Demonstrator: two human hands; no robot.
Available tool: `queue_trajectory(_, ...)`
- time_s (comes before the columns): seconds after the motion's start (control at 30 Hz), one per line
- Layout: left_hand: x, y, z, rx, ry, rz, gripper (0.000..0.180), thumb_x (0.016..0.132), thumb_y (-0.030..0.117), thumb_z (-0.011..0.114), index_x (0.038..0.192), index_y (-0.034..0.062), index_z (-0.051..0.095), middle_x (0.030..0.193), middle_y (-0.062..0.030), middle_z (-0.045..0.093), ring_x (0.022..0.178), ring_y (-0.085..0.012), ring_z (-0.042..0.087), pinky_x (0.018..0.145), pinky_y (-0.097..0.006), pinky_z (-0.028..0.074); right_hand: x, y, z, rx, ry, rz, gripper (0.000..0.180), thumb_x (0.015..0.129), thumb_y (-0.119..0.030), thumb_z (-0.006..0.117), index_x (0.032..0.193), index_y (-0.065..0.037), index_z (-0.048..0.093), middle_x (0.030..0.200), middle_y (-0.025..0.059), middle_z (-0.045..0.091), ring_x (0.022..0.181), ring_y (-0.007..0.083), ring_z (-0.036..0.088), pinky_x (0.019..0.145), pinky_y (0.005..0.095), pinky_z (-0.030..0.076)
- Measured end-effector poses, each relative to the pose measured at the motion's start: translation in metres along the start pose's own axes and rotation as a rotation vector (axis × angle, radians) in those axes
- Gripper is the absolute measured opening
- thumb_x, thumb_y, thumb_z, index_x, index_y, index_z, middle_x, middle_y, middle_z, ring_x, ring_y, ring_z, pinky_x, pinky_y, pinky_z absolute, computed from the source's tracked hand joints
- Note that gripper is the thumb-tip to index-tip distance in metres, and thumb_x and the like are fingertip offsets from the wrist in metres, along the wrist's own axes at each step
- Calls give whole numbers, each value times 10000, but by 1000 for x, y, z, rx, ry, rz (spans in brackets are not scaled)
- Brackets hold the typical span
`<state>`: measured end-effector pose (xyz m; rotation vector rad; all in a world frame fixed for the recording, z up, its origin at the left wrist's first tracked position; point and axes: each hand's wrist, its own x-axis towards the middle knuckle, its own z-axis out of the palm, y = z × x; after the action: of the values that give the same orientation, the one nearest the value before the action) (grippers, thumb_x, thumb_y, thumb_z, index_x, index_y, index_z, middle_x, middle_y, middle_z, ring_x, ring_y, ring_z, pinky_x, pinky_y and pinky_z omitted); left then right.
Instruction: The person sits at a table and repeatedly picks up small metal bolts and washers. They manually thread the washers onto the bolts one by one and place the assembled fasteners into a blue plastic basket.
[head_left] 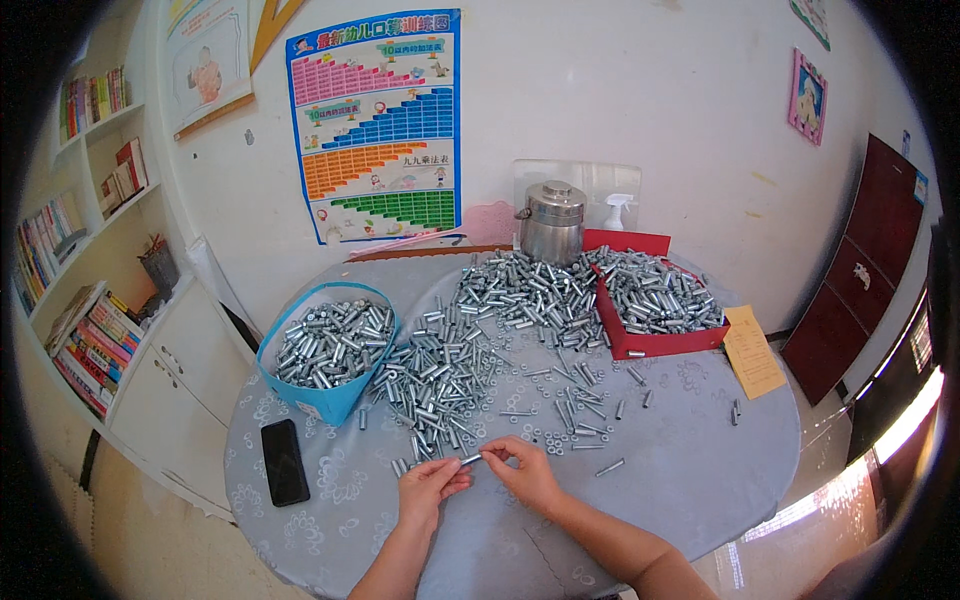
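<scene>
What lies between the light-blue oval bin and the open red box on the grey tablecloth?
In the head view, a loose heap of silvery metal cylinders spreads between the bin and the box, with small metal washers scattered on its near side.

Bolt heap (pixel 430 385) blocking ahead, open tablecloth (pixel 690 460) at right

— Support?
— Rounded table (pixel 690 450), patterned grey covering.
— On it, left of frame?
— Blue bin (pixel 322 402), black phone (pixel 285 463).
— Centre?
— Heaped metal bolts (pixel 430 385), loose washers (pixel 553 441).
— Right of centre?
— Red box (pixel 670 344), yellow sheet (pixel 753 353).
</scene>
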<state>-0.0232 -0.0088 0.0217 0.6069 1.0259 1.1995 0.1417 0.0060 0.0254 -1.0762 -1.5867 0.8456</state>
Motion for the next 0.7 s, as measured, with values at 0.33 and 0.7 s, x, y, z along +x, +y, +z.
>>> queue_trajectory(0.33, 8, 7, -8, -158, 169, 167, 133, 793, 51, 591, 879, -47, 565, 787, -142, 614, 635, -171, 600, 566, -266, 532, 36, 30, -27, -476, -76, -87, 167, 768, -162, 587, 890, -59, 634, 821, 99, 606, 799, 258, 561, 717, 341, 441)
queue_trajectory(0.7, 9, 8, -14, -168, 143, 147, 154, 790, 42, 591, 895, -62, 549, 809, -163, 615, 637, -172, 597, 568, -273, 533, 83, 50, 2, -673, -148, -171, 145, 707, -195, 630, 771, -66, 651, 761, 100, 594, 752, 285, 558, 677, 371, 443)
